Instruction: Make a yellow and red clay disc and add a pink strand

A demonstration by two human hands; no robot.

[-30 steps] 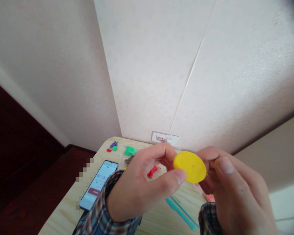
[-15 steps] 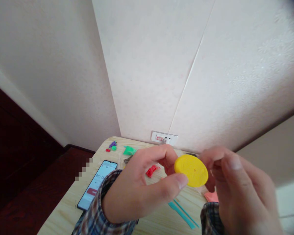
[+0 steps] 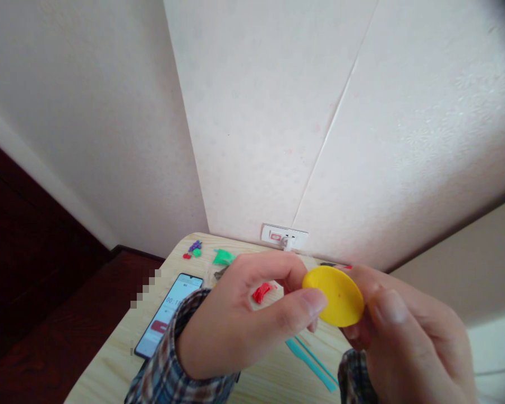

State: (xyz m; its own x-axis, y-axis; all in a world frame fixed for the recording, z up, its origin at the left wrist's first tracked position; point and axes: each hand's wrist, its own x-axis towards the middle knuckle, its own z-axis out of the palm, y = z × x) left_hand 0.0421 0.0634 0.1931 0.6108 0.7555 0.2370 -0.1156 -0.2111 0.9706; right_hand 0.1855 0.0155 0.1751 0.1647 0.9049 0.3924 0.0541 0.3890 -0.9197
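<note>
A flat yellow clay disc [image 3: 335, 295] is held up in front of me, above a small wooden table [image 3: 113, 359]. My left hand [image 3: 239, 320] pinches its left edge between thumb and forefinger. On the disc's right side my right hand [image 3: 399, 342] grips it, thumb forward and fingers curled behind. Both wrists wear plaid sleeves.
On the table lie a smartphone [image 3: 168, 315] with a lit timer screen, a red clay piece [image 3: 261, 292], a green clay piece [image 3: 223, 257], small purple, green and red bits [image 3: 193, 249], and teal sticks [image 3: 311, 363]. A wall socket [image 3: 284, 237] sits behind the table. Dark floor lies to the left.
The disc and both hands have sunk slightly and shifted right. My right fingers have closed in on the disc's right edge again.
</note>
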